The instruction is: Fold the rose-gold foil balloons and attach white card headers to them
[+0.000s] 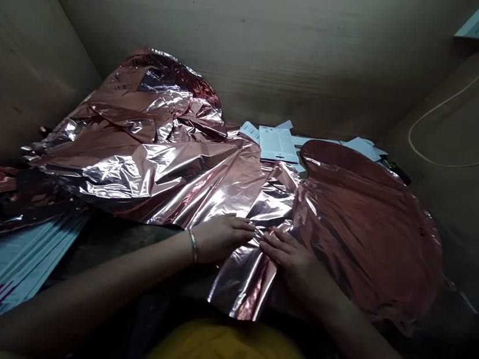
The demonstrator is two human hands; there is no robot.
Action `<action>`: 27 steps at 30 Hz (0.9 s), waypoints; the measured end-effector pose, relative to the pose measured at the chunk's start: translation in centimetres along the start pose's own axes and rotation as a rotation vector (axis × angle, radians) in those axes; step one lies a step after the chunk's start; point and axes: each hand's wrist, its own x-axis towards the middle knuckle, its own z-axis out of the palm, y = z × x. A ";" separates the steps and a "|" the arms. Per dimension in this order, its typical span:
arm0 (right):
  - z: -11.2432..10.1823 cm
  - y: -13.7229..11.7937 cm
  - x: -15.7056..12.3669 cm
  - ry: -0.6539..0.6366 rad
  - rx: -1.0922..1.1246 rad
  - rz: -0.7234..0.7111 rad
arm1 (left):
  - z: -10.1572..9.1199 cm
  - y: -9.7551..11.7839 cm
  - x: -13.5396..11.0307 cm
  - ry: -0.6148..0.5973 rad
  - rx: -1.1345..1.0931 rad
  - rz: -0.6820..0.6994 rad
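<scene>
A long strip of shiny rose-gold foil (238,287), looking like part of a flat foil balloon, hangs over the table's front edge. My left hand (220,238), with a bangle at its wrist, lies over the strip's left side, fingers stretched out. From the right, my right hand (294,262) rests flat on the strip with its fingers extended. The fingertips of both hands come close together without gripping anything visible. Beside my right hand spreads a smooth, rounded flat foil balloon (372,236). Crumpled foil (144,173) covers the left of the table, heaped higher at the back.
White printed packets (276,143) lie against the back panel behind the foil. A stack of printed sheets (13,274) is at the lower left. Wooden panels (255,47) enclose the back and sides. A pale cable (422,117) loops down the right wall.
</scene>
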 end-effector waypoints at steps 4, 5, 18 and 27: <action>-0.7 0.0 -1.5 0.059 0.027 0.130 | 0.6 -2.2 -1.4 0.041 -0.049 0.040; -0.7 -0.2 -1.7 0.069 0.037 0.136 | 0.7 -2.1 -1.8 0.059 -0.060 0.038; -0.7 -1.2 0.4 0.238 0.428 0.677 | 0.2 0.9 -1.3 0.132 -0.141 -0.413; -1.7 0.0 3.6 0.063 0.067 0.752 | 1.5 1.6 0.7 0.263 -0.044 -0.644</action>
